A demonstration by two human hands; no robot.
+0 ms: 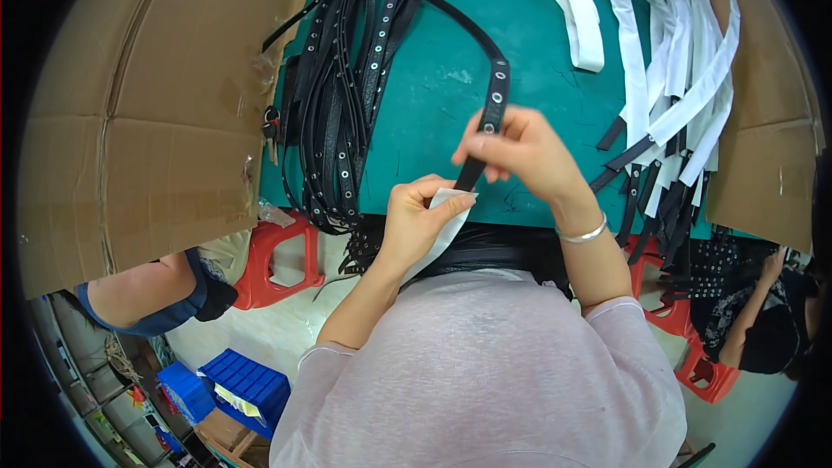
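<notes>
A black belt (496, 95) with a row of metal eyelets curves down from the far pile towards me. My right hand (530, 156), a silver bangle at its wrist, has thumb and fingers closed round the belt near its low end. Just left of it, my left hand (414, 221) pinches a white fabric sleeve (451, 218) at its mouth. The belt's lower end meets that mouth; how far it reaches inside is hidden by the fingers. The sleeve hangs down towards my lap.
Black eyeleted belts (334, 113) lie heaped on the green tabletop (425, 134) at left. White-sleeved belts (667, 78) hang over the right side, with white strips (581, 17) at the back. Cardboard walls (173, 61) flank the table. Red stools (282, 264) and other people sit both sides.
</notes>
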